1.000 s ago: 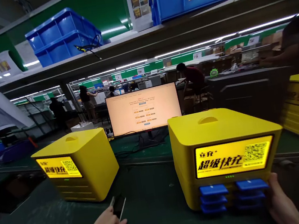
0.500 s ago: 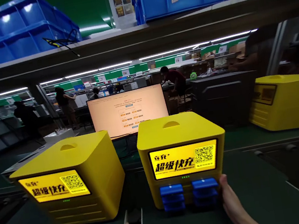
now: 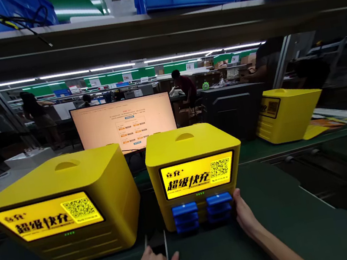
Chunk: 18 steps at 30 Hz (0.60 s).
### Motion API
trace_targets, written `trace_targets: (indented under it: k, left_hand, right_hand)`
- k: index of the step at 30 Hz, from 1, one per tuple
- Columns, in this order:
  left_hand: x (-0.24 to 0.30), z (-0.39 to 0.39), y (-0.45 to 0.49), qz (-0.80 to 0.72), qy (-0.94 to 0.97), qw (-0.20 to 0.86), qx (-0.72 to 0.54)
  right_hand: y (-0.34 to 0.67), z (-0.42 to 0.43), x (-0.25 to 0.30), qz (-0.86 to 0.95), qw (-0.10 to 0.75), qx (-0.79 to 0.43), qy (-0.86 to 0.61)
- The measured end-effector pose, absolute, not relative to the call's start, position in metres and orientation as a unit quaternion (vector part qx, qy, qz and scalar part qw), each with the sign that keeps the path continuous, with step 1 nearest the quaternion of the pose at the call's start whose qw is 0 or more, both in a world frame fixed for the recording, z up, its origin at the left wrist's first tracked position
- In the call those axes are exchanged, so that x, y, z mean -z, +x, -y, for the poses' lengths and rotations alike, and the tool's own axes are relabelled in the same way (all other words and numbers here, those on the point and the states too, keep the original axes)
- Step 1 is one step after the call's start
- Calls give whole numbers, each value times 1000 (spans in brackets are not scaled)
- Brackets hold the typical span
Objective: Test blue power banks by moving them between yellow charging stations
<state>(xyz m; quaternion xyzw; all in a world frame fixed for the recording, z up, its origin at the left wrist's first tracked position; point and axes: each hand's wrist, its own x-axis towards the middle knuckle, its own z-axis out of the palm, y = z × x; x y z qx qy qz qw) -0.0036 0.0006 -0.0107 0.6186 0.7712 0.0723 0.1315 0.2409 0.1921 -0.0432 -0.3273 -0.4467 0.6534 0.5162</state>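
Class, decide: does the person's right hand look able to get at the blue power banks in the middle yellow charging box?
Probably yes: the right hand already rests beside the blue power banks at the front of the yellow charging box, nothing between.

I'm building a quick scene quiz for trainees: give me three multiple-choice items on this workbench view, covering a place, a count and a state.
1. Where is the right hand?
A. on the monitor
B. against the lower right corner of the middle yellow box
C. on a blue bin

2. How many yellow boxes have lit front panels facing the camera?
A. one
B. two
C. four

3. The monitor is:
A. lit
B. dark
C. covered

B: fingers touch beside the blue power banks.
B: the left yellow box and middle one.
A: a page glows on it.
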Motion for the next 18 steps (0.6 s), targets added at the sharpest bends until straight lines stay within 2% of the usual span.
trace_targets:
  k: [3, 7, 11, 14, 18]
  left_hand:
    - [11, -4, -5, -782, 579, 95, -211]
    - [23, -26, 8, -760, 503, 93, -402]
    - [34, -46, 25, -748, 462, 123, -461]
    - [32, -50, 30, -748, 449, 129, -472]
    - [23, -55, 33, -756, 394, 137, -504]
  right_hand:
    - [254, -188, 40, 530, 475, -629, -312]
    - [268, -187, 41, 687, 415, -501, -323]
    - [270, -189, 46, 719, 423, -414, -364]
    - [267, -187, 44, 716, 425, -407, -375]
    - [258, -183, 31, 681, 482, -426, -351]
